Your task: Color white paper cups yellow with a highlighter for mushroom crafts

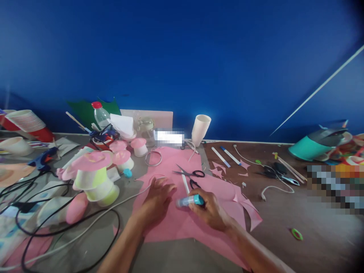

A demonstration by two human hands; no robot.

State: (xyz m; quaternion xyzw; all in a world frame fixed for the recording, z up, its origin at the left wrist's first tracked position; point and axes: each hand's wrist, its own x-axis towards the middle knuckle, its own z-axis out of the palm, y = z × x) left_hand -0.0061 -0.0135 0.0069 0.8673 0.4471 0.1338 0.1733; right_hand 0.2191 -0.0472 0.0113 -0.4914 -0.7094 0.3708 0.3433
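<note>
On a large sheet of pink paper, my left hand lies flat with its fingers stretched out. My right hand is closed around a clear glue bottle with a teal end. The bottle's blurred clear end points left, low over the paper, towards my left fingers; whether it touches the sheet I cannot tell. Just beyond the hands, black-handled scissors rest partly open across the paper. A slim white stick lies beneath them. Curved cut edges of pink paper curl up at the right.
Left stand paper-cup shapes with pink tops, among black cables and a blue glue gun. A white cup stands at the back near a glass jar. Two markers and pink scraps lie right.
</note>
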